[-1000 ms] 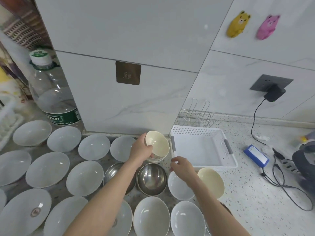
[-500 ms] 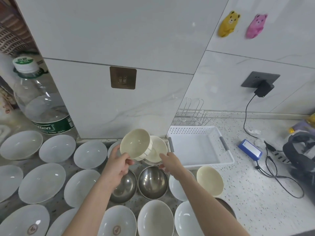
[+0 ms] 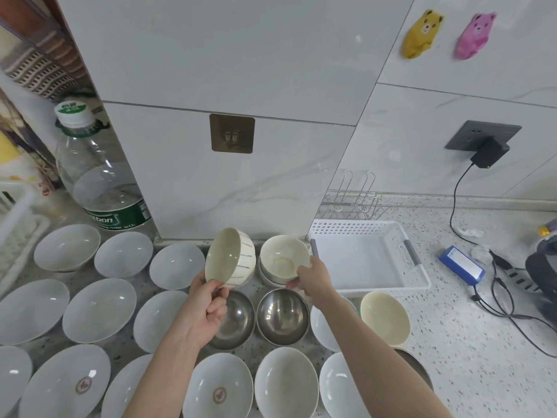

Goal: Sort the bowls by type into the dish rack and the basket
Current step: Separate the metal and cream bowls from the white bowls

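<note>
My left hand [image 3: 208,306] grips a cream bowl with blue stripes [image 3: 230,262], tilted on its side above the counter. My right hand [image 3: 313,279] pinches the rim of a second cream bowl [image 3: 283,259], the top one of a small stack. Two steel bowls [image 3: 283,316] sit just below the hands. Another cream bowl [image 3: 384,316] stands to the right. Several white bowls [image 3: 99,309] cover the counter on the left and in front. A white plastic basket [image 3: 361,260] sits right of the stack, and a wire dish rack [image 3: 355,196] stands behind it by the wall.
A large water bottle [image 3: 99,182] stands at the back left. A white pillar [image 3: 229,146] rises behind the bowls. Right of the basket lie a blue box [image 3: 462,265], black cables [image 3: 500,297] and a dark object [image 3: 542,273] at the edge.
My left hand lifted the striped bowl off the stack and swung it left, tilting it. My right hand moved up from the counter and took the rim of the remaining top bowl.
</note>
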